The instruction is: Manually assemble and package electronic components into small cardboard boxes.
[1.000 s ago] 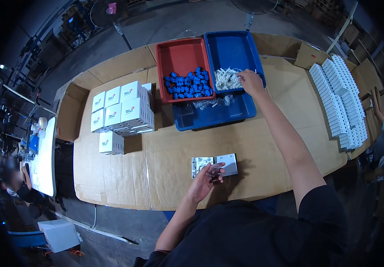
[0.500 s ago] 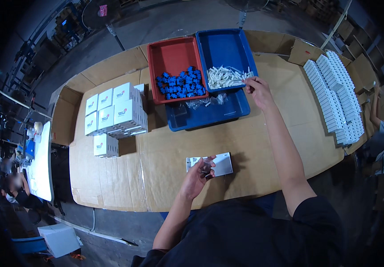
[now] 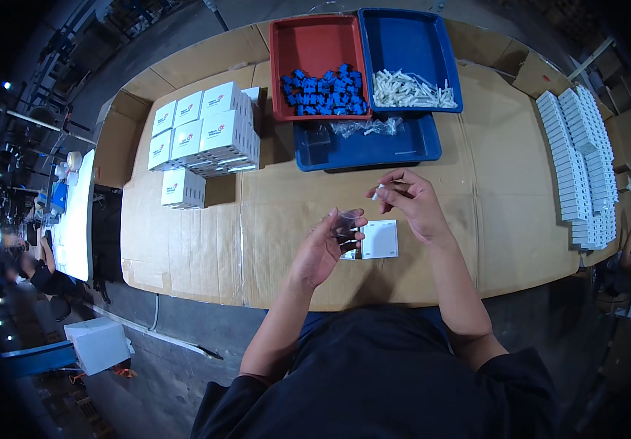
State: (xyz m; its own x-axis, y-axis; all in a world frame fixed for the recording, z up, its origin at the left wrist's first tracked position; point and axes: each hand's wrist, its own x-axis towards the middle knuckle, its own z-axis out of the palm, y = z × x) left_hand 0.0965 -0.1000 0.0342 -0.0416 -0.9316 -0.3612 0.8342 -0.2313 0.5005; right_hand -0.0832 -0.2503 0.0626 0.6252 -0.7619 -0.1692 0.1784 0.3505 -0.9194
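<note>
My left hand (image 3: 315, 254) has its fingers curled round a small clear plastic bag (image 3: 346, 222). Just to the right, my right hand (image 3: 416, 208) pinches a small white plastic piece (image 3: 378, 192), partly covered by the fingers. Below and between the hands, an open white box (image 3: 381, 240) lies on the cardboard-covered table, its left part hidden behind my left fingers. Beyond them, a blue tray (image 3: 407, 44) holds a heap of slim white pieces (image 3: 411, 91) like the one pinched.
Blue plastic parts (image 3: 323, 91) fill the near half of a red tray (image 3: 317, 44). Under both trays sits another blue tray (image 3: 367, 155) with clear bags (image 3: 363, 126). White boxes (image 3: 202, 132) are stacked at left, more boxes (image 3: 575, 168) at right. Cardboard walls (image 3: 191, 55) edge the table.
My right hand has come back from the blue tray toward my left hand, bringing a white piece. The left hand keeps the clear bag. The whole view has shifted.
</note>
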